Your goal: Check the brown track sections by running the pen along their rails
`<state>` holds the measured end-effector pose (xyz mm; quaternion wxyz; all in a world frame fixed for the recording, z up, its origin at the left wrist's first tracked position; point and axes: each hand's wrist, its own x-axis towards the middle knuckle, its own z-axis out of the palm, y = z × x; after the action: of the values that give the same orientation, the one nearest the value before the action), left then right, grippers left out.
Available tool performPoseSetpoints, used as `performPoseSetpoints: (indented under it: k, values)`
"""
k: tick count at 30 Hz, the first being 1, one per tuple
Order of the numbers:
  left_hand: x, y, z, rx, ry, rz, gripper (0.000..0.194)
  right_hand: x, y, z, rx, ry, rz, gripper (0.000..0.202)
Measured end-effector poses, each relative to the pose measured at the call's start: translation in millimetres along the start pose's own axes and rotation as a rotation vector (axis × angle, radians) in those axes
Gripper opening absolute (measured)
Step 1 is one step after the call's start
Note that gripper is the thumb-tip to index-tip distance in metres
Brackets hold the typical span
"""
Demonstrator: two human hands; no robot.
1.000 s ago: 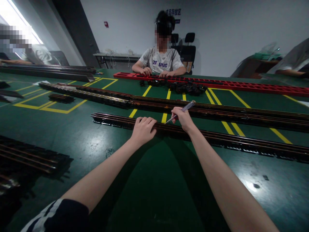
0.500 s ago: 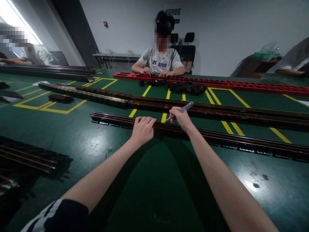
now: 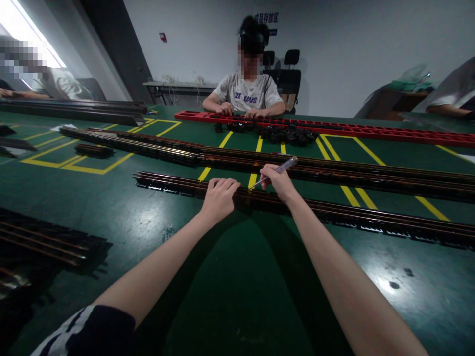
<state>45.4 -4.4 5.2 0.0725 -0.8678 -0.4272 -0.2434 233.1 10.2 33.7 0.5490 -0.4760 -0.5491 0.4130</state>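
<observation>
A long black strip [image 3: 170, 184] with thin copper-coloured rails along its top lies across the table in front of me. My left hand [image 3: 219, 198] is closed over the strip, fingers curled across its far side. To the right, my right hand [image 3: 277, 182] pinches a slim screwdriver-like tool [image 3: 284, 166] with a translucent handle and thin shaft. The shaft slants down to the left, its tip at the strip close to my left fingertips. Whether the tip touches a rail I cannot tell.
More railed strips [image 3: 334, 173] lie behind, with others [image 3: 40, 237] at the left. Farther back are a pile of black parts [image 3: 289, 134] and a long red frame [image 3: 356, 129], where a person [image 3: 247, 94] sits working. Yellow lines mark the green table [image 3: 237, 291].
The strip under my hands has slid slightly to the left, and my left hand has shifted a little with it. My right hand and the tool stay almost in place.
</observation>
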Motion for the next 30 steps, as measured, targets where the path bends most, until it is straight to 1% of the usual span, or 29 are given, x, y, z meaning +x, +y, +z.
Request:
performPoseSetpoints:
  k: [7,16,30]
  values:
    - [-0.3,-1.1,-2.2,-0.035,-0.046,0.025,0.044,1.2,4.0,-2.7,-0.007,0.011,-0.014,0.025]
    - [-0.4,-1.4,-3.8,-0.073,-0.074,0.031,0.039,0.5,1.8,-4.1,-0.052,0.02,-0.024,0.027]
    - [-0.2,0.2,-3.2,-0.052,-0.053,0.029,0.038,2.7,7.4,-8.1,-0.011,0.033,-0.037,0.027]
